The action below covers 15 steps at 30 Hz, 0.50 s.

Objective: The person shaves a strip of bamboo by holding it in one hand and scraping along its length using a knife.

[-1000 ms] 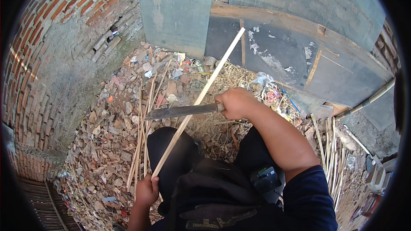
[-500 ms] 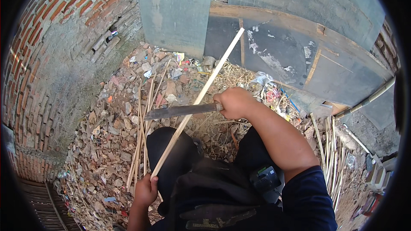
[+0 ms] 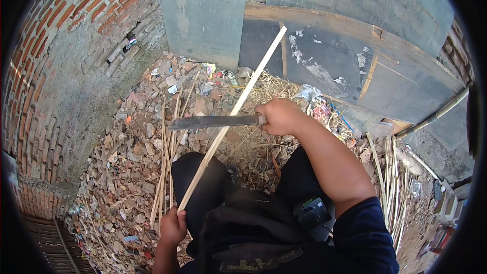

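Note:
My left hand [image 3: 173, 227] is closed round the lower end of a long, pale strip of split wood or bamboo [image 3: 248, 90]. The strip slants up and away to the right across my left knee, its far end in the air before the dark panel. In my right hand [image 3: 282, 116], closed round the handle, is a machete [image 3: 215, 121] with a dark, worn blade. Its blade points left and crosses the strip at about mid-length; whether the edge touches cannot be made out.
Several pale strips [image 3: 165, 172] lie left of my knee, and a bundle of strips [image 3: 393, 187] lies at the right. Stone rubble [image 3: 122, 187] and curly shavings [image 3: 276, 89] cover the ground. A brick wall [image 3: 45, 86] rises at left, grey panels [image 3: 203, 15] ahead.
The machete and my right hand have moved a little farther away along the strip. My left hand keeps its hold, almost in the same place.

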Tool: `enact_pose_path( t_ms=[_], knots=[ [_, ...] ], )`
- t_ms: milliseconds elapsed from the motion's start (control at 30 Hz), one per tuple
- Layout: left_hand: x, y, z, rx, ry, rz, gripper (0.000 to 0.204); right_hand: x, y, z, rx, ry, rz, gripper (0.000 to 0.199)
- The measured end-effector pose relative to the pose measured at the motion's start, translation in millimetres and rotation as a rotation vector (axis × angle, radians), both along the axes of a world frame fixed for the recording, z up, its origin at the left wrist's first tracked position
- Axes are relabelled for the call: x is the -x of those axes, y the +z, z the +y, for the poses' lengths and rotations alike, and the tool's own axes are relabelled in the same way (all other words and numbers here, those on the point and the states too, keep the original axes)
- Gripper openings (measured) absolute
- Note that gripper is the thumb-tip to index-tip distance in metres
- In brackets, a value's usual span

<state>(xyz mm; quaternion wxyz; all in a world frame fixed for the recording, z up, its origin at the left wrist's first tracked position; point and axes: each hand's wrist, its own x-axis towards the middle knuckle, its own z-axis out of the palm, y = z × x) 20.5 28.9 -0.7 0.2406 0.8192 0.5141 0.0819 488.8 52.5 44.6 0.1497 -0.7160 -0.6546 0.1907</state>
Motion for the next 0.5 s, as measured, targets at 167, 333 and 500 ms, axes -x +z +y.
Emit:
enact_pose_path(
  t_ms=[167, 333, 500],
  knots=[
    [4, -6, -1, -0.034, -0.009, 0.038, 0.03, -27, -16, 5, -0.005, -0.068, 0.034, 0.022],
    [2, 0, 6, -0.047, -0.029, 0.015, 0.031, -56, -36, 11, -0.079, -0.414, 0.082, 0.027],
    [7, -2, 1, -0.023, -0.021, -0.012, 0.031, -34, -18, 1, -0.144, -0.25, 0.04, 0.027]
  ],
)
